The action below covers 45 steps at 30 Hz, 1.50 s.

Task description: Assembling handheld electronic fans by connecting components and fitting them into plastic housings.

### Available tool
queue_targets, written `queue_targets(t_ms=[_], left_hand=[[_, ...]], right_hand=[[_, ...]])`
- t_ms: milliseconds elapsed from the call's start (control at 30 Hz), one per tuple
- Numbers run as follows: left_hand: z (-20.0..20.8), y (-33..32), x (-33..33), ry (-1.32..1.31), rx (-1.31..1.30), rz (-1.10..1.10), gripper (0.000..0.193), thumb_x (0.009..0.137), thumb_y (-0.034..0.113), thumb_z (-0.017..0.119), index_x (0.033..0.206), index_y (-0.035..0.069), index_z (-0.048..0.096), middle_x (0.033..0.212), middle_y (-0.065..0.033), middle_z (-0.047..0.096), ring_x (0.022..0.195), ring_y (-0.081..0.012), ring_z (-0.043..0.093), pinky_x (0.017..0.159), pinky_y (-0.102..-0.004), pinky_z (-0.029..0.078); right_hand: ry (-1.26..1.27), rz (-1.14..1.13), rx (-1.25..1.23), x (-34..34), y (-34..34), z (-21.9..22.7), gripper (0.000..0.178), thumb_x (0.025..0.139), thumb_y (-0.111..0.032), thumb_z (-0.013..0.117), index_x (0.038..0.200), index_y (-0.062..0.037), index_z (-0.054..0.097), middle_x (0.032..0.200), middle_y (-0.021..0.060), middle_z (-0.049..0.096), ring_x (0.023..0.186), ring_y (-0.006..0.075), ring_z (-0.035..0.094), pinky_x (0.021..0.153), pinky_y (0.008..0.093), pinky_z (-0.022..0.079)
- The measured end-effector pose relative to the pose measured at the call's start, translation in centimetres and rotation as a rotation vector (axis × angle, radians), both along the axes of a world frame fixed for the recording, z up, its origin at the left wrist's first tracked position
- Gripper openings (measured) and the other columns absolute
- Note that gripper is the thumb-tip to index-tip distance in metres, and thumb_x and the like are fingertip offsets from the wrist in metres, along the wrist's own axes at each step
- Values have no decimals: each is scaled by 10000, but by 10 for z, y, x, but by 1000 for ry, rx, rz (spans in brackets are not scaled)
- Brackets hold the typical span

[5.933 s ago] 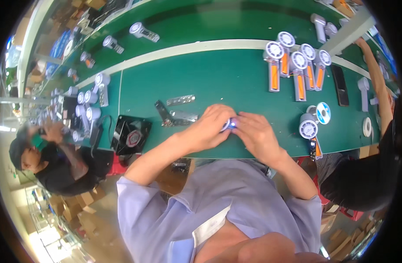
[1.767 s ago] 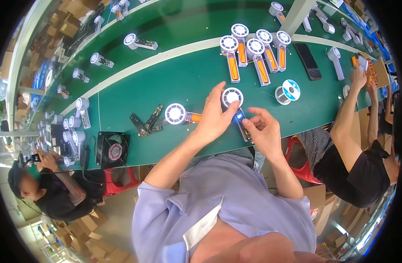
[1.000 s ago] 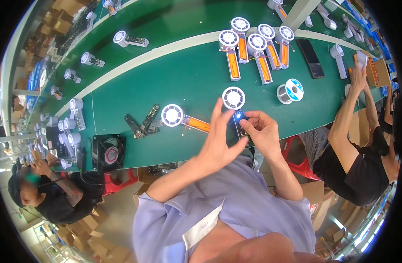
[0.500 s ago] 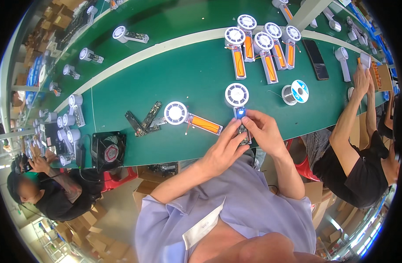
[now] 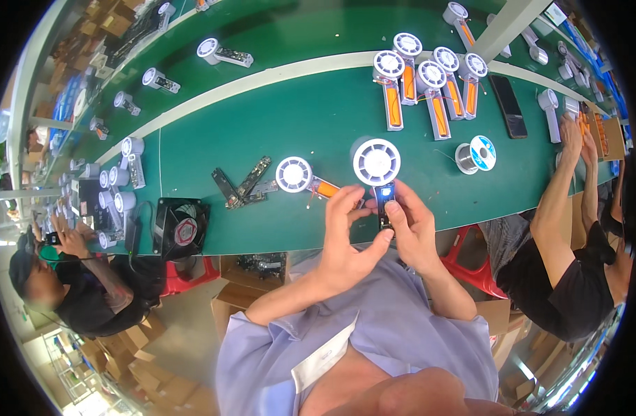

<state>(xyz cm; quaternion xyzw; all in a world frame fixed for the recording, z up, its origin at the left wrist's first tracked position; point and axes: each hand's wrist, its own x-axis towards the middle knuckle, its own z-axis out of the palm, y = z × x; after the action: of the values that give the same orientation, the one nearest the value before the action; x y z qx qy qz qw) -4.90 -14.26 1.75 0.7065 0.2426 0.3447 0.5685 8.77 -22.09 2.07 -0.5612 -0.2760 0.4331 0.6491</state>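
A white handheld fan (image 5: 377, 162) with a round slatted head is raised over the near edge of the green table. Its open handle shows a dark circuit board and a lit blue-white spot just under the head. My right hand (image 5: 416, 225) grips the handle, thumb across the board. Beside it, my left hand (image 5: 345, 232) has its fingers spread from the thumb, whose tip is close to the handle's lower end. Just left lies another fan (image 5: 294, 174) with an orange battery in its handle, partly behind my left fingers. Loose circuit-board handle pieces (image 5: 243, 186) lie next to that fan.
Several fans with orange batteries (image 5: 439, 114) stand grouped at the back. Right of centre are a solder wire spool (image 5: 476, 154) and a black phone (image 5: 508, 107). A black square cooling fan (image 5: 181, 227) stands at the left edge. Co-workers (image 5: 574, 243) sit on both sides.
The fan has come up off the table toward me. My left hand has loosened from the handle and opened its fingers, while my right hand keeps its grip. The view has shifted slightly.
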Motion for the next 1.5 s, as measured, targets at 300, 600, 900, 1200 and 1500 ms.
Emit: queue_targets(t_ms=[300, 600, 900, 1200, 1500], left_hand=[[7, -20, 1, -251, -680, -81, 784, 981, -101, 651, 1630, 7, 225, 1579, -189, 391, 1442, -290, 472, 1136, -447, 500], [-4, -17, -6, -185, -578, -140, 751, 1014, -86, 626, 1652, 2, 239, 1506, -181, 492, 1383, -255, 529, 1112, -407, 520], [-6, -15, -9, -195, -580, -137, 738, 1020, -64, 630, 1665, -18, 274, 1513, -142, 476, 1346, -231, 556, 1053, -374, 542], [-4, -12, -10, -210, -519, -146, 707, 1060, 17, 628, 1667, -26, 267, 1512, -146, 464, 1344, -224, 542, 1071, -363, 516], [-9, -8, -9, -274, -455, -123, 654, 1077, 24, 599, 1653, -43, 296, 1518, -141, 453, 1391, -224, 505, 1112, -362, 473]], right_hand=[[-31, -47, -2, -12, 2, 3, 487, 1122, -170, 566, 1539, 66, 480, 1375, 128, 656, 1245, 177, 626, 1050, 323, 511], [-38, 23, -71, 2, 4, 7, 438, 1055, -105, 654, 1439, 89, 570, 1282, 140, 711, 1197, 182, 658, 1032, 333, 527], [-77, -45, -34, -4, 6, 0, 420, 1033, -65, 665, 1418, 87, 592, 1250, 139, 719, 1185, 194, 663, 1032, 342, 528], [-23, -43, 15, -2, 8, 1, 428, 1029, -16, 655, 1435, 88, 570, 1260, 122, 711, 1188, 174, 657, 1019, 332, 540], [-11, -71, 61, -8, 13, 0, 417, 1037, -15, 647, 1435, 85, 571, 1284, 129, 704, 1201, 182, 655, 1033, 347, 540]])
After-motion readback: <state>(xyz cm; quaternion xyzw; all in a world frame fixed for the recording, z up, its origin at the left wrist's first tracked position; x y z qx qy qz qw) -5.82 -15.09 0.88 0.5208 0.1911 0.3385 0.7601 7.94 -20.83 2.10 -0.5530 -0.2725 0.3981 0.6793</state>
